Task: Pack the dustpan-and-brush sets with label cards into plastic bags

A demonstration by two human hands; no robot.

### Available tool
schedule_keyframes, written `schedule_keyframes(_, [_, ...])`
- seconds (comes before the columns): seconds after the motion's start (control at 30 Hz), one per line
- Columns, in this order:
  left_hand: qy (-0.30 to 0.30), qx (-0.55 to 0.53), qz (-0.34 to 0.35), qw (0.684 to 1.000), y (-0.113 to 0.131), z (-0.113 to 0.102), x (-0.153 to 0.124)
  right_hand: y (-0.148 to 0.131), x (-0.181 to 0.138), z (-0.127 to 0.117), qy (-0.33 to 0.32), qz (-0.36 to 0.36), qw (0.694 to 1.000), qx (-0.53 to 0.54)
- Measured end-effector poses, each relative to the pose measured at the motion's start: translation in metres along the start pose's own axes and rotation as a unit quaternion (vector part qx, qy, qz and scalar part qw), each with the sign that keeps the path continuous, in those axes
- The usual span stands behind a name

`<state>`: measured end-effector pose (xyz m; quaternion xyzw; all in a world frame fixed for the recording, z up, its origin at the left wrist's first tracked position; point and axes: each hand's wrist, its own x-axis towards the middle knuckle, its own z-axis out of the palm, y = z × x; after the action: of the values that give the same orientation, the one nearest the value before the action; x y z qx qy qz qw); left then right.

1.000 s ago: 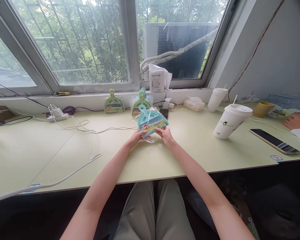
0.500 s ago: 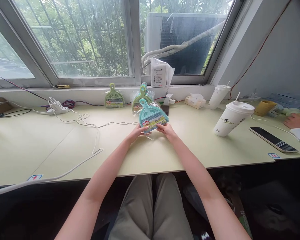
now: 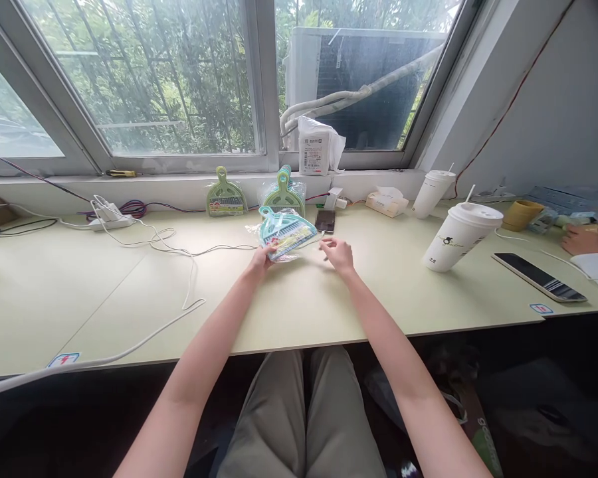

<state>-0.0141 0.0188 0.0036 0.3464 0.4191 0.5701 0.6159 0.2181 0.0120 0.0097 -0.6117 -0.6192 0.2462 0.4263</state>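
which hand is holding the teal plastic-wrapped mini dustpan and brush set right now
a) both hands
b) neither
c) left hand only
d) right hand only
c: the left hand grips the teal plastic-wrapped mini dustpan and brush set at its lower edge, while the right hand is open beside it, apart from the pack.

I get bright, even daylight through the window, which lights the desk softly and casts hardly any shadow. Under the desk edge it goes nearly black. My wide lens bends the window frame and desk edges outward. Small labels are, I think, too soft to read.
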Motion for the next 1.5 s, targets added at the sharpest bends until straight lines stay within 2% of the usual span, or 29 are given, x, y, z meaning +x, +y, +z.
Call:
schedule_keyframes(0.07, [0.009,-0.022,-0.017,1.0,0.005,-0.008,0.004,0.003,-0.002,-0.001,0.077,-0.126,0.983,-0.109])
schedule_keyframes(0.13, [-0.014,-0.029,-0.036,0.999,0.007,-0.014,0.004,0.007,-0.003,0.002,0.077,-0.232,0.953,-0.18])
schedule_keyframes(0.2, [-0.037,-0.022,-0.052,0.998,0.006,-0.015,0.003,0.011,-0.003,0.005,0.055,-0.282,0.934,-0.21])
schedule_keyframes(0.27, [-0.057,-0.008,-0.065,0.996,0.004,-0.015,0.001,0.014,-0.001,0.008,0.052,-0.293,0.932,-0.204])
schedule_keyframes(0.47, [-0.124,0.053,-0.095,0.986,0.006,-0.016,-0.002,0.017,0.004,0.013,0.091,-0.276,0.949,-0.125])
schedule_keyframes(0.7, [-0.22,0.14,-0.079,0.962,0.007,-0.013,-0.01,0.018,0.004,0.019,0.123,-0.234,0.961,-0.08])
schedule_keyframes(0.8, [-0.222,0.143,-0.054,0.963,0.005,-0.012,-0.01,0.018,0.006,0.019,0.111,-0.167,0.98,0.001])
schedule_keyframes(0.87, [-0.223,0.145,-0.04,0.963,0.005,-0.012,-0.01,0.018,0.007,0.018,0.051,-0.087,0.989,0.105])
schedule_keyframes(0.97, [-0.221,0.154,-0.053,0.962,0.008,-0.01,-0.011,0.018,0.007,0.017,-0.045,0.018,0.965,0.256])
schedule_keyframes(1.07, [-0.232,0.148,-0.055,0.96,0.01,-0.007,-0.016,0.016,0.005,0.015,-0.029,0.064,0.946,0.316])
schedule_keyframes(1.13, [-0.239,0.162,-0.017,0.957,0.008,-0.004,-0.02,0.015,0.004,0.012,0.007,0.082,0.944,0.321])
schedule_keyframes(1.2, [-0.216,0.206,0.039,0.954,0.003,0.0,-0.023,0.014,0.003,0.009,0.028,0.091,0.943,0.319])
schedule_keyframes(1.3, [-0.137,0.267,0.097,0.949,-0.006,0.003,-0.019,0.012,0.003,0.006,0.04,0.08,0.94,0.33])
schedule_keyframes(1.4, [-0.08,0.27,0.116,0.953,-0.011,0.002,-0.008,0.008,0.002,0.01,0.046,0.032,0.941,0.333])
schedule_keyframes(1.5, [-0.035,0.26,0.142,0.954,-0.008,-0.007,0.01,0.002,-0.004,0.019,0.041,-0.031,0.956,0.289])
